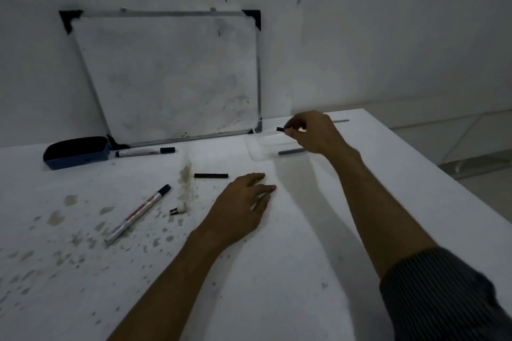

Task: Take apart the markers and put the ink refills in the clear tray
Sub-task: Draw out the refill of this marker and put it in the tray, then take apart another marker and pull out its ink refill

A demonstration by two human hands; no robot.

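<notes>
- A dark blue eraser [76,153] sits at the far left of the white surface [277,271], near the wall.
- Just right of it lies a capped marker [145,152], running left to right along the foot of a smudged whiteboard [171,77] that leans on the wall.
- Nearer the camera, a second marker [137,214] lies on a slant among brownish stains, its black end pointing up and right.
- A small nib piece [177,209] rests just beside that marker (black one end, white the other).
- A short black ink refill [211,175] lies loose on the surface, above and left of the left hand.
- The left hand [241,209] rests palm down, fingers loosely spread, holding nothing.
- The clear tray [256,151] stands farther back to the right, with a grey refill [291,151] lying in it.
- The right hand [314,131] hovers over the tray, fingertips pinched on a thin dark refill [281,128] whose end pokes out to the left.
- A thin grey strip [341,121] lies behind that hand, near the surface's far edge.
</notes>
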